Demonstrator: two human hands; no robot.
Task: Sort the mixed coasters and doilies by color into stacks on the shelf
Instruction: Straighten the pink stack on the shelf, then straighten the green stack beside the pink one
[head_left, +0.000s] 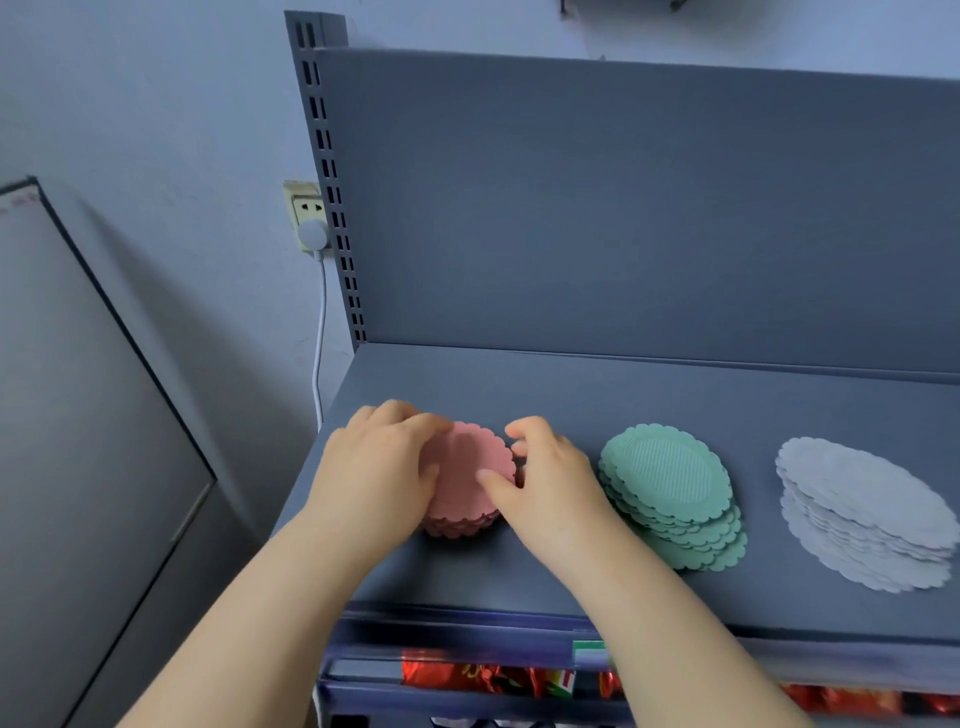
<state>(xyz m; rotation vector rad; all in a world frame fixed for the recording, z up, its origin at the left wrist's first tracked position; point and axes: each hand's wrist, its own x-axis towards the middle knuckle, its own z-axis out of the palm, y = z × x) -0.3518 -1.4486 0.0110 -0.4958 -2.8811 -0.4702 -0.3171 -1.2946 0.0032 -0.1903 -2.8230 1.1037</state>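
1. Lower centre of frame, on the grey shelf (571, 395): pink stack (470, 465) of round, scallop-edged coasters. Top piece flat and matte; lower layers slightly offset, darker in shadow.
2. Gripped from both sides. Left hand (374, 467) curled round the stack's left edge, fingers over the far rim. Right hand (550, 483) with thumb laid on the top coaster, fingers bent against the right edge.
3. Just right of the right hand: green stack (670, 493), same scalloped outline, ribbed centre panel on the top piece, layers fanned toward lower right.
4. Right edge of frame, apart from the green: white stack (867, 514) of thin frilly-edged doilies, loosely fanned, on the same shelf.
5. Bottom of frame, under the shelf lip: shiny red packets (467, 675) on a lower tier.
6. Left of the shelf upright: wall socket (306, 213) with white plug, cable hanging down.
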